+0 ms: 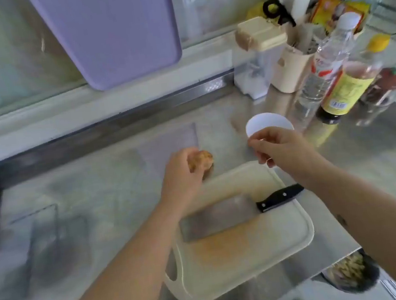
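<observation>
Left hand (182, 174): fingers curled round a brown, knobbly round lump (204, 161), held just above the table (96, 187), past the far left corner of the board. What kind of food it is, cannot tell.

Right hand (284, 146): thumb and fingertips pinch the near rim of a small white round bowl (267, 122), which sits on the table beyond the board's far edge.

Below both wrists: cream plastic cutting board (254, 255) with a handle slot and an orange stain in its middle. A steel cleaver with black riveted handle (220, 218) lies flat on it, handle pointing right.

Right of the bowl: clear plastic bottle with white cap (319, 72), red-and-white label, print too blurred to read. Touching it, a dark-liquid bottle with yellow cap and yellow label (345, 91); the label carries a small blue-and-white patch, writing illegible. Behind these, a cream utensil holder (289, 68) and a clear container with cream lid (258, 50). Orange-yellow packets (334, 8) further back, text unreadable.

Against the wall, upper left: lilac plastic board (112, 30), leaning.
</observation>
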`<state>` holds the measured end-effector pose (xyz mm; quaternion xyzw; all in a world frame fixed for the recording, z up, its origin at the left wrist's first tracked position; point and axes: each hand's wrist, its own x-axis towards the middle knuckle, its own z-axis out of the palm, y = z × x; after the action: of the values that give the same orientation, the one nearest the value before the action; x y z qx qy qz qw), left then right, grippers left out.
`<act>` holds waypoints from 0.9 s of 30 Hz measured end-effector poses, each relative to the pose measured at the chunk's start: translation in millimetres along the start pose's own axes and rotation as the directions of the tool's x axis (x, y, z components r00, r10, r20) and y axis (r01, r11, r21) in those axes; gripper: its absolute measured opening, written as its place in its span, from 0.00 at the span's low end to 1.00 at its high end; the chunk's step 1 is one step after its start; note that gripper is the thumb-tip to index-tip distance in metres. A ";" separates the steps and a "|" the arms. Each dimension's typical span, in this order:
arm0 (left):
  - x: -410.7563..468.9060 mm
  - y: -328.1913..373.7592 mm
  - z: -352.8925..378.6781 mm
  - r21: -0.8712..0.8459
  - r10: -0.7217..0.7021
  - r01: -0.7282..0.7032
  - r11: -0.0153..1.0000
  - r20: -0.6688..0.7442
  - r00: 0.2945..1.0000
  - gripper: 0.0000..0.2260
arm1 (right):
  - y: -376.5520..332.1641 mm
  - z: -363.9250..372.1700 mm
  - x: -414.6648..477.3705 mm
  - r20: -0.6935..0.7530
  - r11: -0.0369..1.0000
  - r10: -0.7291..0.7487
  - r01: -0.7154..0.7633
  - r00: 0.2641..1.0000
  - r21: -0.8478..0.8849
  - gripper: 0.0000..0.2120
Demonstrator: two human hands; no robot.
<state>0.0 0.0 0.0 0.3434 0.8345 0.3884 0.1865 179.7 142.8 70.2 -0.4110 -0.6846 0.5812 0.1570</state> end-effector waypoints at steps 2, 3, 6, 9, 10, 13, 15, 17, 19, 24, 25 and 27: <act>6.9 -7.8 3.1 0.187 0.018 -0.028 0.982 0.056 0.998 0.22 | 6.2 3.2 6.3 0.014 1.000 0.018 -0.018 1.000 -0.010 0.05; 8.9 -12.9 6.1 0.226 0.006 -0.028 0.974 0.094 0.996 0.25 | 10.8 4.0 8.4 0.024 0.999 0.028 -0.028 0.999 -0.017 0.05; 15.1 -16.3 16.1 0.293 -0.018 -0.032 0.956 0.167 0.986 0.29 | 19.0 7.5 12.5 0.029 0.999 0.050 -0.050 0.998 -0.013 0.05; 23.9 -14.7 23.5 0.359 -0.026 -0.040 0.932 0.176 0.984 0.28 | 20.6 7.4 18.0 0.027 0.998 0.063 -0.062 0.998 -0.028 0.06; 26.4 -14.6 25.0 0.362 -0.030 -0.038 0.931 0.179 0.983 0.27 | 21.5 7.4 18.9 0.033 0.997 0.068 -0.066 0.997 -0.036 0.06; 26.0 -14.7 26.5 0.349 -0.012 -0.053 0.936 0.183 0.983 0.27 | 25.0 5.6 17.4 0.057 0.996 0.073 -0.070 0.996 -0.057 0.05; 19.8 -14.8 21.3 0.326 0.005 -0.060 0.944 0.168 0.986 0.27 | 28.4 4.4 14.8 0.068 0.994 0.080 -0.074 0.995 -0.080 0.04; 5.3 -13.6 11.4 0.284 0.048 -0.084 0.955 0.132 0.990 0.27 | 33.9 4.9 10.2 0.097 0.987 0.084 -0.069 0.992 -0.147 0.03; -16.8 -10.1 0.7 0.211 0.086 -0.103 0.972 0.092 0.992 0.27 | 43.0 3.5 2.3 0.171 0.953 0.089 -0.034 0.981 -0.301 0.01; -81.3 -3.5 -11.1 0.125 0.095 -0.101 0.987 0.053 0.994 0.27 | 74.9 -11.7 -12.9 0.503 0.564 0.116 0.360 0.857 -0.743 0.14; -91.1 -1.8 -10.8 0.130 0.088 -0.094 0.987 0.051 0.995 0.27 | 80.0 -12.8 -12.2 0.545 0.479 0.106 0.437 0.832 -0.761 0.16; -105.9 2.2 -9.6 0.127 0.066 -0.068 0.990 0.021 0.998 0.26 | 87.1 -12.4 -9.0 0.595 0.379 0.076 0.528 0.800 -0.760 0.17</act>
<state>68.9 -80.0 12.5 0.3858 0.8441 0.3373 0.1579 226.9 143.2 -4.6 -0.1434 -0.9513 0.1784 -0.2065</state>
